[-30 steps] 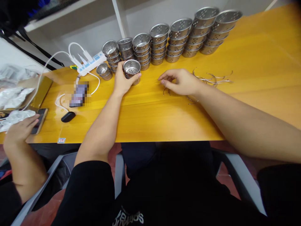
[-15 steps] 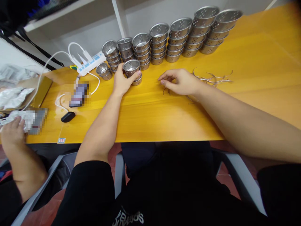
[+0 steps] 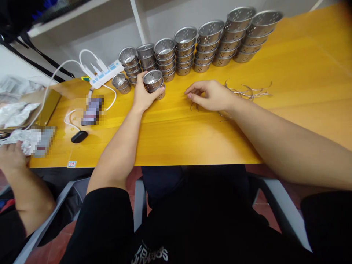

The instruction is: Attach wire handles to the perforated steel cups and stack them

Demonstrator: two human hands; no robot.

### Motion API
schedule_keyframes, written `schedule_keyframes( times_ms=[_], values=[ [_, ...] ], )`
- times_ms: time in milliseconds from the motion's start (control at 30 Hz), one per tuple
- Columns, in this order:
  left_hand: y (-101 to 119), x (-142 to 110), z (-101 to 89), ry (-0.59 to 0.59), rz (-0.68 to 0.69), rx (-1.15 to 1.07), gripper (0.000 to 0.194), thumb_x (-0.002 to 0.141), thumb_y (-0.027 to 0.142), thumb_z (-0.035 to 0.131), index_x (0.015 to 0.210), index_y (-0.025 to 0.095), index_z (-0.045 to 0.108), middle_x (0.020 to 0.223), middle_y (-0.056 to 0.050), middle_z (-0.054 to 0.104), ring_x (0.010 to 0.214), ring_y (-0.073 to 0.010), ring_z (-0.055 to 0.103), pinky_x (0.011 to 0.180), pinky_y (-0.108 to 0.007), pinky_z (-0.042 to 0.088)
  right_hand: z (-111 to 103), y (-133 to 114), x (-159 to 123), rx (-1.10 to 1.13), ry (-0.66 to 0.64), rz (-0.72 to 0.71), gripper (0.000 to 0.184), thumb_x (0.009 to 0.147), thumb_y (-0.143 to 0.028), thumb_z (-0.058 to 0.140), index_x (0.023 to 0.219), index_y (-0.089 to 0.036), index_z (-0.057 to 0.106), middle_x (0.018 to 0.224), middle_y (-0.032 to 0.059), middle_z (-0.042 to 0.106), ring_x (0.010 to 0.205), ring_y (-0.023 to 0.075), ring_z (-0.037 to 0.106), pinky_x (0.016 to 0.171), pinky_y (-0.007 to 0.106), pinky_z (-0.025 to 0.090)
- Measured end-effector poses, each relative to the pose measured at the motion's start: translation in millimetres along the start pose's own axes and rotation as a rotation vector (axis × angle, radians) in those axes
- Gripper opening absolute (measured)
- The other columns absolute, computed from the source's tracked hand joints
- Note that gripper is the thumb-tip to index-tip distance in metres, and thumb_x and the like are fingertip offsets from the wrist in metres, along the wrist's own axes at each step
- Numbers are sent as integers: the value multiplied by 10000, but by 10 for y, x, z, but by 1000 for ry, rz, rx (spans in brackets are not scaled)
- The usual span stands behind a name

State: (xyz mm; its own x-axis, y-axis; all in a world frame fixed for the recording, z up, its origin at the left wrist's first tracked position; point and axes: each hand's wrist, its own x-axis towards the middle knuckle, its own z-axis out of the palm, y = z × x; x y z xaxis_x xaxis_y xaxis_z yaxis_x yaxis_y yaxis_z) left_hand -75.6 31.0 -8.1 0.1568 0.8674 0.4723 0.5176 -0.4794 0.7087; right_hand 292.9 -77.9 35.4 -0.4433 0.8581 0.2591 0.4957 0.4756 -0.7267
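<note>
My left hand (image 3: 144,93) is wrapped around a short stack of perforated metal cups (image 3: 153,79), its thumb on the near right side and its fingers behind on the left. The upper cup opens upward; part of the lower one is hidden by my hand. My right hand (image 3: 207,94) is over the table to the right of that stack, fingers curved and the thumb apart from them, holding nothing I can see. Thin bent wires (image 3: 250,92) lie beside and partly behind my right wrist.
Tall stacks of perforated cups (image 3: 186,49) line the back of the table (image 3: 178,143). A smaller cup stack (image 3: 121,82), a power strip (image 3: 107,75), a phone (image 3: 92,110) and a black oval device (image 3: 79,136) sit leftward. Another person's hand (image 3: 12,156) touches clear plastic at far left.
My left thumb has slid slightly lower on the cups, and the upper cup has shifted a little left. My right hand stays put. The other person's hand has moved left.
</note>
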Motion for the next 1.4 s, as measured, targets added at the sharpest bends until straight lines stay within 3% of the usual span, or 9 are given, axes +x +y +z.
schedule_keyframes(
  times_ms=[433,667,800,867,967,1067,1200,1300,1400],
  values=[
    [-36,24,3,-8,-7,26,1198,774,691,1206,1697,313,543,1760,-187,767,1800,-477,684,1626,-723,463,14,60,19,16,6,24,258,1136,-492,877,1309,-326,973,1216,127,970,1115,457,909,1208,712,761],
    [-73,6,3,-26,0,20,1296,849,972,1098,1779,290,508,1813,-169,744,1847,-413,630,1594,-686,491,23,88,20,10,18,0,295,1118,-516,898,1294,-290,968,1199,143,958,1075,438,906,1169,683,767],
    [-37,17,66,54,23,-69,1402,651,1101,1113,1693,337,568,1748,-181,753,1773,-468,682,1517,-669,557,25,83,23,-22,17,-25,300,1135,-454,825,1310,-248,957,1201,170,960,1052,441,903,1130,698,774],
    [-4,55,80,177,52,-134,1372,626,1239,977,1598,336,628,1590,-177,803,1574,-439,787,1386,-650,640,23,79,23,-23,12,-22,296,1140,-461,817,1305,-255,951,1215,176,963,1065,451,902,1138,710,773],
    [3,178,-40,389,83,-181,1160,834,1340,603,1422,343,691,1338,-140,814,1276,-358,808,1225,-632,669,18,71,21,-16,10,-15,306,1130,-497,831,1290,-262,944,1209,175,962,1070,456,901,1146,716,773],
    [-51,306,-347,545,116,-91,994,958,1289,563,1307,364,674,1362,-105,778,1450,-327,720,1321,-609,571,13,57,13,-16,11,-15,324,1122,-512,826,1290,-260,940,1212,172,965,1068,453,900,1151,721,778],
    [57,158,-762,692,58,-17,825,1027,983,922,1353,314,569,1592,-121,667,1649,-330,580,1495,-602,438,7,51,7,-19,-8,11,304,1151,-558,813,1299,-324,939,1246,139,975,1124,439,904,1204,684,784],
    [371,-189,-900,406,-83,-45,660,1113,632,1042,1439,310,567,1644,-104,707,1876,-326,463,1597,-605,428,6,60,14,-16,-2,10,361,1127,-623,849,1281,-310,942,1246,152,975,1117,453,910,1195,710,780],
    [674,-449,-893,289,-124,-69,658,1107,516,1075,1505,305,595,1606,-102,765,1897,-331,528,1631,-625,467,8,63,20,-9,8,-8,362,1114,-593,852,1265,-279,950,1219,170,969,1090,464,917,1162,734,775]
  ],
)
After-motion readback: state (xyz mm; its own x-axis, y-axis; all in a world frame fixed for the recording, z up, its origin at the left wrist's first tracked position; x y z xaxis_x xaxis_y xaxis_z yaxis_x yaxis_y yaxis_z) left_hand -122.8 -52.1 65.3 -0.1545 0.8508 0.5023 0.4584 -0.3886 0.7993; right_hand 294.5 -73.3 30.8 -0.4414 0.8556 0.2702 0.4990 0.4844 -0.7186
